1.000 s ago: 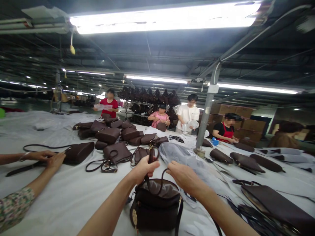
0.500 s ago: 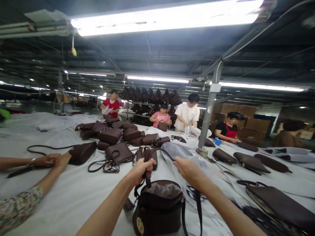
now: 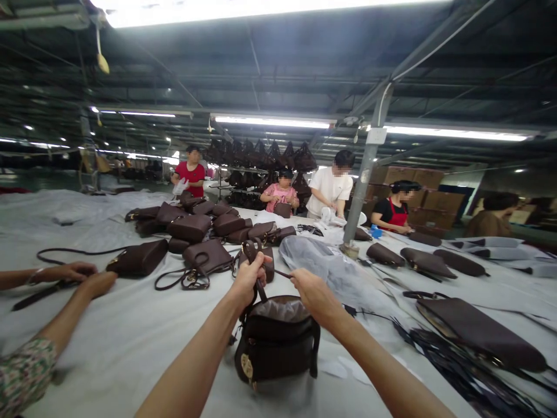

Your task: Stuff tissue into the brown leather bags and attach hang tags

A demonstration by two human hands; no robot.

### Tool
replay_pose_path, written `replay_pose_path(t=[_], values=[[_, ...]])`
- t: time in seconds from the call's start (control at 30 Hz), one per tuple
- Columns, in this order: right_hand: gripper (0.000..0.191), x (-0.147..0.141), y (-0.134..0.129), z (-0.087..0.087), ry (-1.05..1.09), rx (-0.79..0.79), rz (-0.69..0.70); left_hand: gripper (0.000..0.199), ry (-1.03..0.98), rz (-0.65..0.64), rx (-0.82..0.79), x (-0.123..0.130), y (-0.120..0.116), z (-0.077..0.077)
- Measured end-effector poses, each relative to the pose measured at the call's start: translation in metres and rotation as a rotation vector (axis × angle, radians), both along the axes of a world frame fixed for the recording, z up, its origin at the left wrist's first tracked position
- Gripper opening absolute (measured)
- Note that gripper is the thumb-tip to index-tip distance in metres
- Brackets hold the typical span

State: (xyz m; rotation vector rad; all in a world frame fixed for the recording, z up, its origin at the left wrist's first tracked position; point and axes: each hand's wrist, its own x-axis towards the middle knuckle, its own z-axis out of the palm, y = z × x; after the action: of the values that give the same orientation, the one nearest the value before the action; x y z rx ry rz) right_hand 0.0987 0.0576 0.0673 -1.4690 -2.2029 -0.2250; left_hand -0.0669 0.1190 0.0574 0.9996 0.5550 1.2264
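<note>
In front of me a dark brown handbag (image 3: pixel 281 354) stands upright on the white-covered table. Its top gapes, showing crumpled pale stuffing (image 3: pixel 285 309), and a gold emblem sits on its lower left front. My left hand (image 3: pixel 249 277) is closed around the bag's strap above the left side of the opening. Over the right side, my right hand (image 3: pixel 308 288) pinches a thin length of strap stretched between both hands. Part of the strap hangs down the bag's right side. Directly behind my left hand lies another brown bag (image 3: pixel 268 265), partly hidden.
At left, a co-worker's hands (image 3: pixel 85 278) are near a brown bag (image 3: pixel 141 258). Several bags (image 3: pixel 191 228) are piled beyond. Clear plastic (image 3: pixel 313 258), a grey post (image 3: pixel 363 180), dark straps (image 3: pixel 461 366) and a flat brown bag (image 3: pixel 478 328) are to the right. Several people work across the table.
My right hand has come closer to my left, shortening the strap span between them. The long strap at the bag's right now hangs shorter. The co-worker's hands have parted from the left bag.
</note>
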Motion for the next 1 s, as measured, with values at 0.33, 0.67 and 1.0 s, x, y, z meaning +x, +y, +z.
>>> replay_pose_path(t=[0.33,0.67,1.0], values=[[0.015,-0.019,-0.002,0.009,-0.103,-0.044,-0.028,0.041,-0.059,-0.056,-0.074,0.010,-0.002,-0.004],[0.024,0.026,-0.012,-0.005,0.034,-0.112,0.068,0.028,0.047,-0.166,-0.118,-0.027,0.012,0.011],[0.012,0.018,-0.019,0.021,0.018,-0.014,-0.120,0.027,0.924,-0.589,0.323,-0.008,-0.012,0.028]])
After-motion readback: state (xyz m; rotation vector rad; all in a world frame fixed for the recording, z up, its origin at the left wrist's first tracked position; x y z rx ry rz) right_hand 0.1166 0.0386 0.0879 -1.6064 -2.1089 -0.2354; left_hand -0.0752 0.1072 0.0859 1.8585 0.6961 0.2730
